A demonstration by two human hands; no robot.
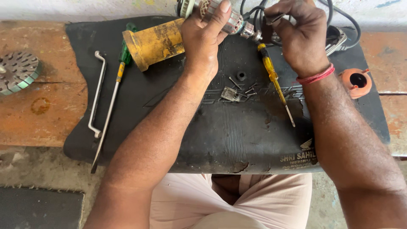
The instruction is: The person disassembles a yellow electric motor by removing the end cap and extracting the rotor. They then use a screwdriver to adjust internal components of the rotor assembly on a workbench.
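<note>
Both hands raised: left hand [203, 40] gripping armature [224, 17], right hand [299, 36] pinching wires [258, 10].

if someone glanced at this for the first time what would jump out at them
Probably the yellow motor housing, grimy and lying on its side at the top of the black rubber mat, just beside the left hand, which grips a motor armature. Next, the yellow-handled screwdriver slanting down the mat below the right hand, with a few loose screws at mid-mat. An orange cap sits at the right edge.
</note>
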